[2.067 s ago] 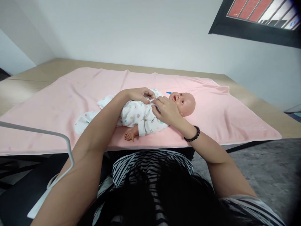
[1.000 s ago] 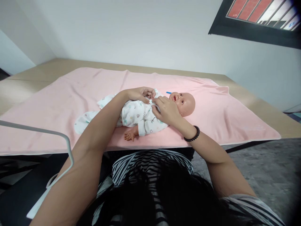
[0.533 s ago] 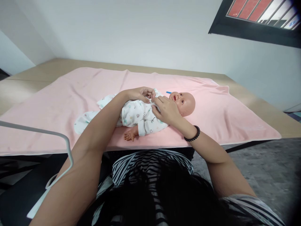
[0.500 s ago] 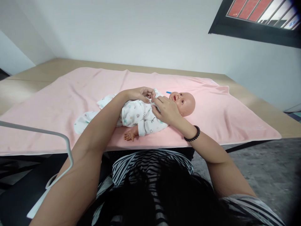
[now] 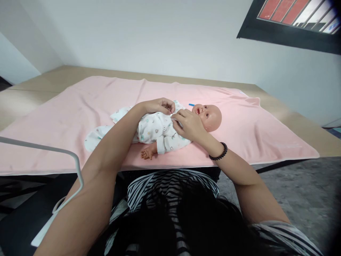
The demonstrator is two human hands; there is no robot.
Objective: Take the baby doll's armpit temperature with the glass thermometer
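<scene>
A baby doll point(image 5: 214, 115) lies on its back, its head to the right and its legs to the left. It wears a white printed baby shirt point(image 5: 151, 127). Over the doll's chest, my left hand point(image 5: 161, 106) has its fingers curled and pinches a bit of the shirt's front. My right hand point(image 5: 188, 122), close beside it, pinches the same spot from the right. A small white piece of the shirt, perhaps a tie, shows between the fingertips; its exact shape is hidden. One doll hand point(image 5: 148, 152) sticks out from the near sleeve.
A pink blanket point(image 5: 253, 131) lies under the doll on a wooden table point(image 5: 285, 113). A small blue strip point(image 5: 191, 105) shows near the doll's head. At the left, a grey bent tube point(image 5: 53, 147) crosses in front of the table. A wall stands behind.
Both hands stay over the doll's chest. The left fingers have closed slightly toward the right fingertips at the shirt front. The doll has not visibly moved.
</scene>
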